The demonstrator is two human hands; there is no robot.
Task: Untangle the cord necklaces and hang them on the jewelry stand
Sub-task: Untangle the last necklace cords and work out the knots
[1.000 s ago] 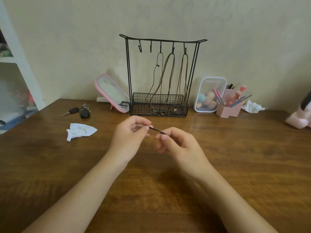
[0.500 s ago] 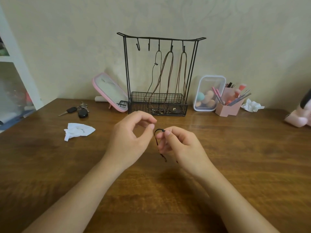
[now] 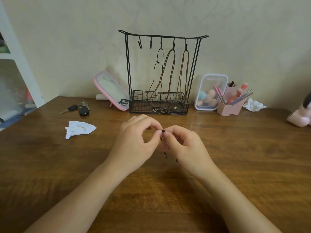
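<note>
Two hands are held close together at the centre of the frame, above a wooden table [image 3: 50,165]. A thin black cord necklace [image 3: 163,131] is pinched between them. The left hand [image 3: 134,145], left of centre, grips it between thumb and forefinger, with the other fingers curled above. The right hand [image 3: 185,147], right of centre, grips it the same way, its remaining fingers folded inward. Only a short dark piece of the cord is seen at the fingertips. Two loose ends are seen dangling lower down, between the hands.

A black wire jewelry stand [image 3: 161,36] is placed at upper centre, against the wall. Five hooks are set along its top bar and a mesh basket forms its base. A dark cord [image 3: 157,59] is hung on the middle hook. Brown cords [image 3: 182,73] are hung on the two hooks to its right, and their lower ends fall into the basket.

A pink-framed mirror [image 3: 111,89] is leaned just left of the stand. Keys [image 3: 80,108] and a crumpled white tissue [image 3: 79,129] are laid at middle left. A clear box of sponges [image 3: 210,93] and a pink brush holder [image 3: 230,106] are seen at middle right.
</note>
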